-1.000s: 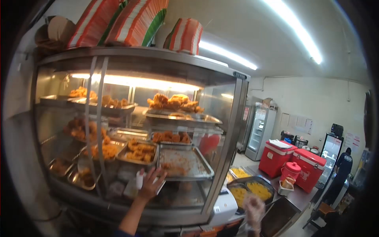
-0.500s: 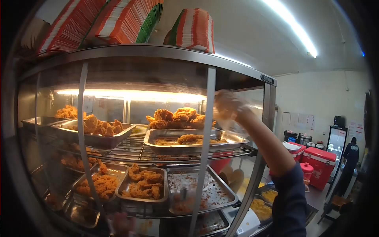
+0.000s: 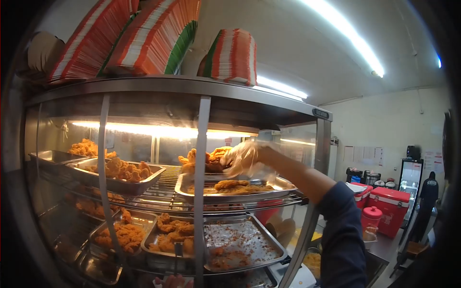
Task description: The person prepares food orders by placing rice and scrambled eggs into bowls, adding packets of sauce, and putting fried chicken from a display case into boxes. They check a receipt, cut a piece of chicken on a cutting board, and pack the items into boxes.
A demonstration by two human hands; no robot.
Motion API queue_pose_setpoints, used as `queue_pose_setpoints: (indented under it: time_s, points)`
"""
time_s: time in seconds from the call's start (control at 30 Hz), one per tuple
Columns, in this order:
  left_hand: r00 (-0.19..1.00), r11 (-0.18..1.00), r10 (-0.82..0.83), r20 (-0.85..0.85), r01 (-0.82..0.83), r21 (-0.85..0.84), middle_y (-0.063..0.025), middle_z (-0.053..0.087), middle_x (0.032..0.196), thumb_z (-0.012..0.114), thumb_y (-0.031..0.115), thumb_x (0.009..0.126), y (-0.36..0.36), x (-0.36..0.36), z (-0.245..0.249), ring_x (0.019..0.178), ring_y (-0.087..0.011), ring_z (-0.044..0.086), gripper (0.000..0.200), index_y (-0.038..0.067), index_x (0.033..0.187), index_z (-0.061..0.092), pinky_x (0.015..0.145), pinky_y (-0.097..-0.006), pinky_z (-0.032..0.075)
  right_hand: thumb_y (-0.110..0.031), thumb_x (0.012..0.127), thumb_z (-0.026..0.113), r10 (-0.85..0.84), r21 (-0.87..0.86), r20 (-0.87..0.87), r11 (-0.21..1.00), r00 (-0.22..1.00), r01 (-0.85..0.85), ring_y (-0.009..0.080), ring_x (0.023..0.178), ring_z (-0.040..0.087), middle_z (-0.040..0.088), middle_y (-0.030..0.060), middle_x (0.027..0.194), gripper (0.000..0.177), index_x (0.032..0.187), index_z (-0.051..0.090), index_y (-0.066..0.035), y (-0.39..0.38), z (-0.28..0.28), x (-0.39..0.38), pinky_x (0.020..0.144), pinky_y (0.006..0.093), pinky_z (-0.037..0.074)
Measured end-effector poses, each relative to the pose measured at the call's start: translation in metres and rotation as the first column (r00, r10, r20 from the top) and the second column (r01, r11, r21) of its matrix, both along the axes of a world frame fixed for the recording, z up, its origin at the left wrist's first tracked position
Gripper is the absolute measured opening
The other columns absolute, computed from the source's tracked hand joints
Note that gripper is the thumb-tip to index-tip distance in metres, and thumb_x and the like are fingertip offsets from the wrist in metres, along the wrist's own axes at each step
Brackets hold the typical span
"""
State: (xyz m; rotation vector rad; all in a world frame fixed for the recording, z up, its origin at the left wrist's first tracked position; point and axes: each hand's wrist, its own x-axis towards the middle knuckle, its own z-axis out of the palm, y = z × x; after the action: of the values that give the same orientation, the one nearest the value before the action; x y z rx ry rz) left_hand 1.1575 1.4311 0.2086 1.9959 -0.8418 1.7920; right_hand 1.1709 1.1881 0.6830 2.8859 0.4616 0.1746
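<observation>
My right hand [image 3: 245, 158], in a clear plastic glove, reaches through the open side of a glass-fronted warming cabinet [image 3: 269, 103]. Its fingers are at a heap of fried chicken [image 3: 188, 158] behind the upper right tray [image 3: 259, 196]; motion blur hides whether they grip a piece. More fried chicken pieces [image 3: 233, 185] lie in that tray, below the hand. At the bottom edge, only part of my left hand [image 3: 174, 281] shows, near the lower front of the cabinet. What it touches is out of sight. A sliding door's upright frame [image 3: 201, 144] stands left of my right hand.
Trays of fried chicken [image 3: 126, 169] fill the left shelves. A lower tray [image 3: 245, 235] holds crumbs. Striped paper boxes [image 3: 235, 55] are stacked on top. Behind, at right, are red cooler boxes [image 3: 388, 206] and a person in dark clothes [image 3: 426, 197].
The sliding door has moved left, widening the opening. My right hand has come down and left from the door's edge to the chicken inside. My view has tilted up slightly.
</observation>
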Motion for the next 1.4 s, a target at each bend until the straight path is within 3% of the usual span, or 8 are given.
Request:
queue_pose_setpoints:
  time_s: [0.2, 0.23, 0.57, 0.7, 0.93, 1.03, 1.13, 1.4]
  points:
    - [0.990, 0.992, 0.113, 0.081, -0.108, -0.072, -0.0097, 0.051, 0.111, 0.068, 0.023, 0.075, 0.001, 0.026, -0.006, 0.109, -0.0298, 0.047, 0.022, 0.018, 0.094, 0.059, 0.097, -0.0569, 0.030, -0.066, 0.080, 0.038, 0.181, 0.156, -0.236, 0.977, 0.955, -0.146, 0.0266, 0.132, 0.025, 0.035, 0.0111, 0.138, 0.071, 0.131, 0.043, -0.017, -0.042, -0.028, 0.010, 0.109, 0.0432, 0.010]
    - [0.983, 0.985, 0.153, 0.106, -0.143, -0.094, -0.0084, 0.050, 0.110, 0.069, 0.024, 0.074, 0.001, 0.027, -0.007, 0.108, -0.0289, 0.048, 0.022, 0.019, 0.092, 0.059, 0.097, -0.0582, 0.030, -0.067, 0.079, 0.039, 0.485, 0.184, -0.241, 0.873, 0.840, -0.451, 0.0283, 0.127, 0.032, 0.039, 0.0167, 0.133, 0.073, 0.128, 0.046, -0.012, -0.055, -0.029, 0.031, 0.106, 0.0405, 0.018]
    - [0.979, 0.974, 0.201, -0.021, -0.202, -0.105, -0.0097, 0.047, 0.113, 0.064, 0.027, 0.077, -0.015, -0.019, 0.036, 0.112, -0.0312, 0.043, 0.025, 0.021, 0.100, 0.058, 0.099, -0.0605, 0.024, -0.031, 0.086, 0.050, 0.095, -0.008, 0.000, 0.995, 0.996, -0.095, 0.0262, 0.103, 0.055, 0.060, 0.0112, 0.109, 0.034, 0.118, 0.056, -0.020, -0.039, -0.048, 0.033, 0.088, 0.0381, 0.043]
    - [0.973, 0.988, 0.043, -0.225, -0.074, -0.132, -0.0139, 0.041, 0.120, 0.058, 0.028, 0.080, -0.021, -0.047, 0.060, 0.116, -0.0344, 0.038, 0.026, 0.017, 0.104, 0.057, 0.100, -0.0601, 0.019, -0.077, 0.056, 0.058, -0.057, 0.245, 0.095, 0.969, 0.994, 0.032, 0.0260, 0.109, 0.051, 0.054, 0.0179, 0.118, 0.092, 0.111, 0.059, -0.003, -0.055, -0.046, 0.039, 0.091, 0.0357, 0.041]
    - [0.981, 0.965, 0.187, -0.048, -0.192, -0.178, -0.0161, 0.042, 0.121, 0.049, 0.022, 0.083, -0.049, -0.028, 0.046, 0.119, -0.0391, 0.036, 0.024, 0.017, 0.106, 0.053, 0.099, -0.0622, 0.019, -0.047, 0.080, 0.055, 0.387, -0.078, 0.598, 0.900, 0.702, -0.430, 0.0211, 0.094, 0.055, 0.059, 0.0082, 0.102, 0.051, 0.105, 0.056, -0.002, -0.088, -0.034, 0.030, 0.083, 0.0299, 0.045]
    - [0.984, 0.972, 0.163, -0.074, -0.173, -0.159, -0.0168, 0.040, 0.125, 0.050, 0.021, 0.083, -0.056, -0.030, 0.049, 0.119, -0.0394, 0.036, 0.032, 0.017, 0.114, 0.052, 0.098, -0.0622, 0.020, -0.039, 0.085, 0.049, 0.245, -0.456, 0.770, 0.857, 0.589, 0.241, 0.0210, 0.092, 0.057, 0.061, 0.0114, 0.090, 0.038, 0.094, 0.061, -0.004, -0.076, -0.036, -0.025, 0.082, 0.0336, 0.046]
    - [0.981, 0.970, 0.195, -0.002, -0.193, -0.146, -0.0172, 0.038, 0.128, 0.055, 0.020, 0.079, -0.071, -0.026, 0.046, 0.121, -0.0405, 0.034, 0.045, 0.017, 0.123, 0.047, 0.099, -0.0603, 0.021, -0.031, 0.087, 0.048, 0.080, 0.127, 0.811, 0.943, 0.580, -0.309, 0.0246, 0.087, 0.056, 0.058, 0.0119, 0.089, 0.028, 0.088, 0.059, -0.006, -0.074, -0.049, -0.108, 0.075, 0.0377, 0.046]
    - [0.936, 0.979, -0.205, -0.285, 0.194, -0.066, -0.0152, 0.020, 0.142, 0.061, 0.024, 0.080, -0.151, -0.011, 0.030, 0.131, -0.0349, 0.020, 0.060, 0.015, 0.134, 0.037, 0.105, -0.0454, 0.021, -0.008, 0.086, 0.051, 0.098, 0.410, 0.725, 0.734, 0.682, -0.541, 0.0179, 0.103, 0.051, 0.052, 0.0110, 0.115, 0.032, 0.116, 0.051, 0.001, -0.029, -0.126, -0.249, 0.086, 0.0272, 0.040]
